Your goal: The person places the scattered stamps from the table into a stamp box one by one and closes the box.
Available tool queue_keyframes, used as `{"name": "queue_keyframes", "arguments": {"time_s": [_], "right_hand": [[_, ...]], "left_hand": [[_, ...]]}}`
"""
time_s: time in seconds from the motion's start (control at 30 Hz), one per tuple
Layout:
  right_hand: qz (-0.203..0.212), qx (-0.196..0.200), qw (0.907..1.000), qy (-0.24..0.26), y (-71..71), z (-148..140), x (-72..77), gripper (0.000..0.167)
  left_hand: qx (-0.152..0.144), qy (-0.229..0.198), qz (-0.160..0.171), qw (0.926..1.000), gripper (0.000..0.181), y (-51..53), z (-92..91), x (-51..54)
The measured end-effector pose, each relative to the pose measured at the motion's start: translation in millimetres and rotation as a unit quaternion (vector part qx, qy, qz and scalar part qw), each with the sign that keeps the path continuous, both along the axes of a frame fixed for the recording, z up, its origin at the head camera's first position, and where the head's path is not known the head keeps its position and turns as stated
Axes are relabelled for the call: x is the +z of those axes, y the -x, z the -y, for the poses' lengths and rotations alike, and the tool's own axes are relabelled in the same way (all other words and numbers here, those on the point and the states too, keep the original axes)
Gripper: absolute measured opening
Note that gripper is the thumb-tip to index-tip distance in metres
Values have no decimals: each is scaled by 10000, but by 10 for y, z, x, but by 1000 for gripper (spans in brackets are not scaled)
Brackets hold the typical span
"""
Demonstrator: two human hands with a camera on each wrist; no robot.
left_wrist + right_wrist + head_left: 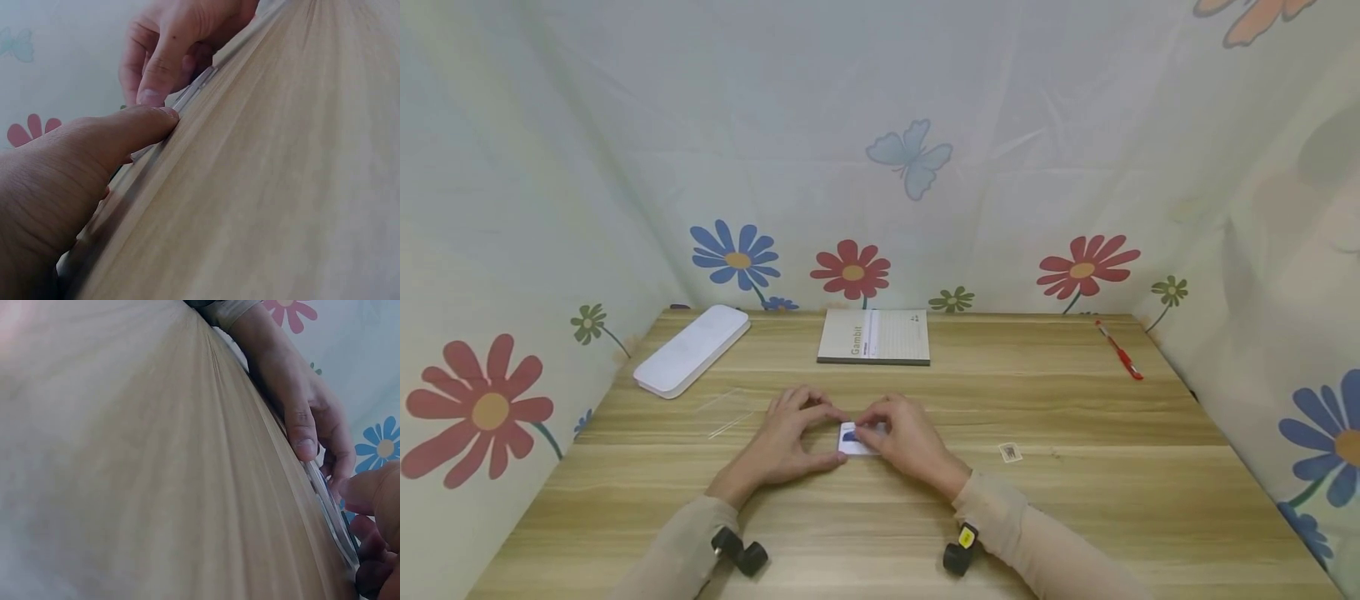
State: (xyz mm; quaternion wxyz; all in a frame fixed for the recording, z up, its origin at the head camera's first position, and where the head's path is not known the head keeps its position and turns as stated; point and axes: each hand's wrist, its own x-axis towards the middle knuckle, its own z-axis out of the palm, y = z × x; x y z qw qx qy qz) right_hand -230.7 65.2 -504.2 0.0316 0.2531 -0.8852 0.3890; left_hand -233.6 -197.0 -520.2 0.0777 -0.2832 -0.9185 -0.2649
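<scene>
A small white card-like plate (844, 447) with a dark blue patch lies on the wooden table between the hands. Along its edge it looks glossy and layered in the right wrist view. My left hand (792, 439) holds it at the left end, thumb at the near edge and forefinger at the far edge. Over its right part is my right hand (904, 437), fingers curled, with thumb and forefinger tips close together at the blue patch. Those fingers cover much of the plate; whether anything is between them is hidden. To the right lies a small square sticker-like piece (1011, 452).
A clear thin sheet (726, 414) lies left of the left hand. Farther back are a white oblong case (692, 350), a notebook (874, 337) and a red pen (1118, 350). A flower-printed curtain (1000, 208) stands behind the table (850, 533).
</scene>
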Motion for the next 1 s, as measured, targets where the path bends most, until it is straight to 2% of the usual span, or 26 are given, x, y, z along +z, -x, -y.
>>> {"name": "queue_keyframes", "arguments": {"time_s": [0.3,0.5,0.77,1.0], "right_hand": [[54,-121,9995,301,4,-23,24,16],[80,-234,9981,573,31,-64,64,28],[299,-349,9952,860,47,-133,198,46],[94,-237,9918,1256,150,-321,384,64]], "left_hand": [[9,7,22,10000,55,3,1,-10],[38,73,-35,10000,56,2,2,-5],[43,26,-76,10000,57,-16,10,3],[-1,8,-130,9999,57,-1,-3,-7]]}}
